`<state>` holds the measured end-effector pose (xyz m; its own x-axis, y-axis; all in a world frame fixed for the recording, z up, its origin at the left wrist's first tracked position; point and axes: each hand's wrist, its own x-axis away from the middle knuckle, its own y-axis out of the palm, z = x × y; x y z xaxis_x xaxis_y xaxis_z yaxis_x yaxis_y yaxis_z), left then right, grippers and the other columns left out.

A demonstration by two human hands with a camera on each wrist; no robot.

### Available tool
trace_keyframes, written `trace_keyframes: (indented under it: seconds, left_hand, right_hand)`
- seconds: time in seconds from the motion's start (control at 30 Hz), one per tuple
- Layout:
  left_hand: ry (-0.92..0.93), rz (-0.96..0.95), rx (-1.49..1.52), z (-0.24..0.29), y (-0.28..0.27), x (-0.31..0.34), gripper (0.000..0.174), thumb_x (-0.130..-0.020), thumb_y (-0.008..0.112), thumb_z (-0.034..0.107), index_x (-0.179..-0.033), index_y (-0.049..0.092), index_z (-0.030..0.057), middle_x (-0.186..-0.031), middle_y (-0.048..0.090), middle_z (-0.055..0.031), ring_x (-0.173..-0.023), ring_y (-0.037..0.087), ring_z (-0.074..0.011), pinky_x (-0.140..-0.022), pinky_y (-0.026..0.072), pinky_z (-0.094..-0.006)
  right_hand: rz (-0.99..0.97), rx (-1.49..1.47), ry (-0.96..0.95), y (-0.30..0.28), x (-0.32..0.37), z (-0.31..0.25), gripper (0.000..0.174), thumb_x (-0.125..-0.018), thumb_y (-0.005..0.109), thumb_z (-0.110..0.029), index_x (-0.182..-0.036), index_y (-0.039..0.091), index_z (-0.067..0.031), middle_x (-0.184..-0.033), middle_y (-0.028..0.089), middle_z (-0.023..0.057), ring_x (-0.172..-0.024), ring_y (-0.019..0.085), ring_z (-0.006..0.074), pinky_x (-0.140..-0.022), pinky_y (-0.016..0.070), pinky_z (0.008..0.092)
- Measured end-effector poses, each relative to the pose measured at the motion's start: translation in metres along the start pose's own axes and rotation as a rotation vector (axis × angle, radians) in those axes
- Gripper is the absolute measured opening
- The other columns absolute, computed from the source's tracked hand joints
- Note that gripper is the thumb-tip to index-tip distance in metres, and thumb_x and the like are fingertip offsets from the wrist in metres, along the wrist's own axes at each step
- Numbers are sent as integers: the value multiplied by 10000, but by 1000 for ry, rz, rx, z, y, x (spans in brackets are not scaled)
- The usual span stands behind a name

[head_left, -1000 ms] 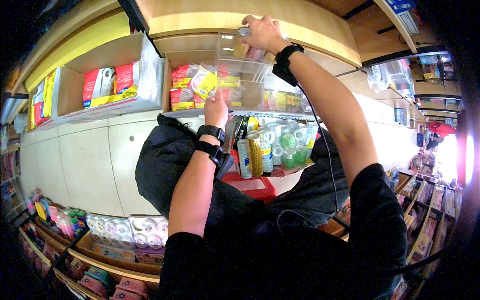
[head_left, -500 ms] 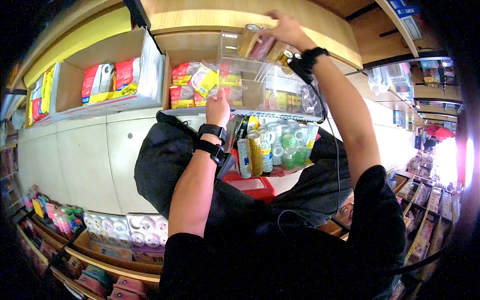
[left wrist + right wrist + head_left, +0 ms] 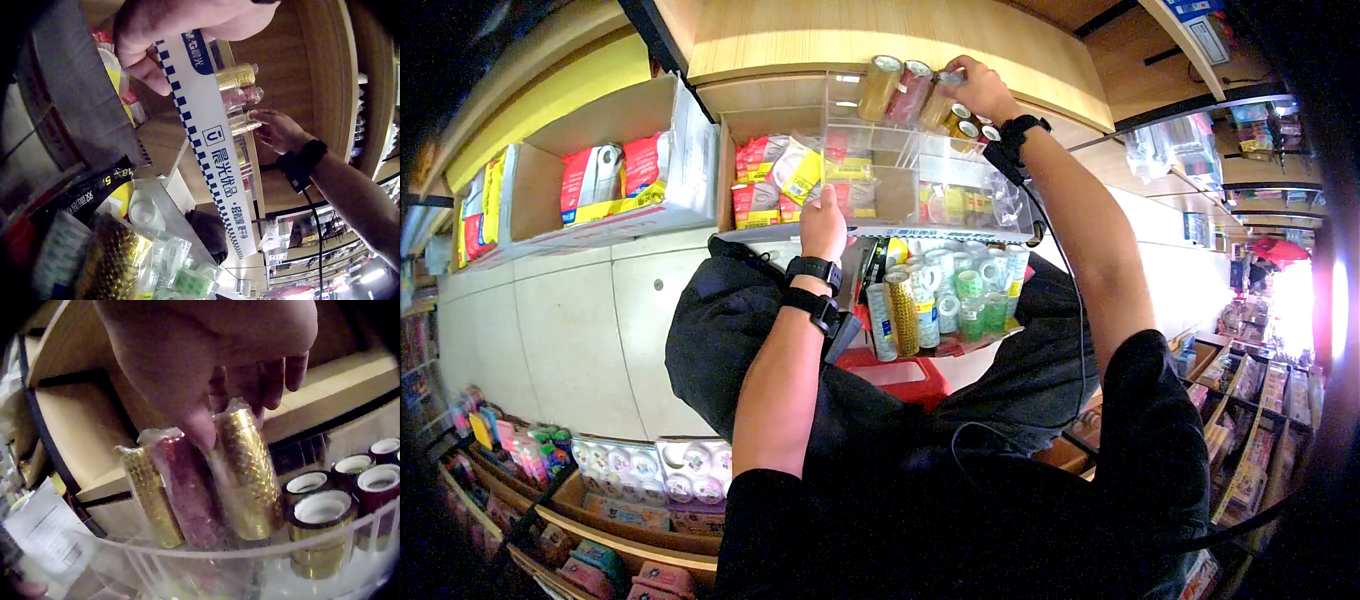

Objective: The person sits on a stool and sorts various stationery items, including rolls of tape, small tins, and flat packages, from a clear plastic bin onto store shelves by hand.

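My left hand (image 3: 823,228) grips the front left edge of a clear plastic tray, behind its white label strip (image 3: 215,140). At the tray's far side, my right hand (image 3: 983,92) holds the top of a wrapped gold stack of tape rolls (image 3: 249,481), with the thumb on its near side. Left of it lean a pinkish-red stack of tape rolls (image 3: 187,487) and another gold stack (image 3: 150,497). Several short tape rolls with white cores (image 3: 322,512) stand to its right in the same row.
A box of clear and green tape rolls (image 3: 970,290) sits at the lap, below the tray. Cartons of red and yellow packets stand to the left, one carton (image 3: 690,185) beside the tray. A wooden shelf (image 3: 800,40) runs behind. A cable (image 3: 1072,300) hangs from the right wrist.
My right hand has moved right along the tray's back row, from the leftmost gold stack to the third stack, and now holds its top. The left hand keeps its hold on the tray.
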<state>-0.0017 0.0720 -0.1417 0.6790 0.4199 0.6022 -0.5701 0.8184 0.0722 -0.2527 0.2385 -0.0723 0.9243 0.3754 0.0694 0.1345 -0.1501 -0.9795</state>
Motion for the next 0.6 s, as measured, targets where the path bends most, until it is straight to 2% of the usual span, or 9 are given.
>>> trace_keyframes:
  seconds: [0.17,0.2,0.3,0.37,0.43,0.47,0.6]
  left_hand:
    - [1,4,11,0,0,1,435,-893,410,385,-812,532,-25,-719,556,-92,-553,554,-182,-407,482,-291]
    - [0,3,13,-1,0,1,435,-893,410,385,-812,532,-25,-719,556,-92,-553,554,-182,-407,482,-291]
    - [-4,7,1,0,-1,1,435,-893,413,388,-830,533,-26,-736,559,-94,-565,554,-177,-415,484,-289]
    - [-16,-6,-5,0,-1,1,441,-892,414,394,-855,537,-28,-748,559,-89,-566,547,-169,-424,488,-288]
    - [-13,-1,-8,1,0,2,438,-894,411,392,-859,542,-24,-737,555,-81,-559,542,-165,-421,486,-286]
    - [-12,6,-13,2,0,3,435,-895,408,391,-863,547,-20,-726,551,-74,-552,537,-161,-417,484,-284]
    - [-3,-30,18,3,0,4,427,-900,399,387,-862,554,-9,-704,542,-60,-545,533,-154,-410,478,-279]
  right_hand:
    - [43,-13,-95,-31,21,-9,480,-683,667,-384,-1068,561,-117,-928,637,154,-876,612,317,-778,479,386]
    - [59,-31,-87,-39,31,-16,477,-692,677,-350,-1042,557,-49,-888,620,191,-834,610,319,-744,473,370]
    - [46,-49,-111,-38,49,-10,466,-689,677,-347,-1030,559,-52,-863,616,186,-807,609,317,-741,474,366]
    - [27,-96,-127,-36,62,-11,487,-696,667,-340,-1070,525,-62,-886,611,193,-822,606,323,-739,475,368]
    - [12,-30,-35,-29,68,-13,524,-704,658,-330,-1121,478,-68,-909,604,203,-851,598,332,-750,471,374]
    - [27,-6,-72,-20,64,-7,564,-713,649,-331,-1159,435,-61,-937,597,215,-886,590,335,-767,466,378]
    - [17,-44,-108,-10,51,-3,561,-717,624,-371,-1152,461,-57,-1009,596,215,-934,585,347,-816,458,392]
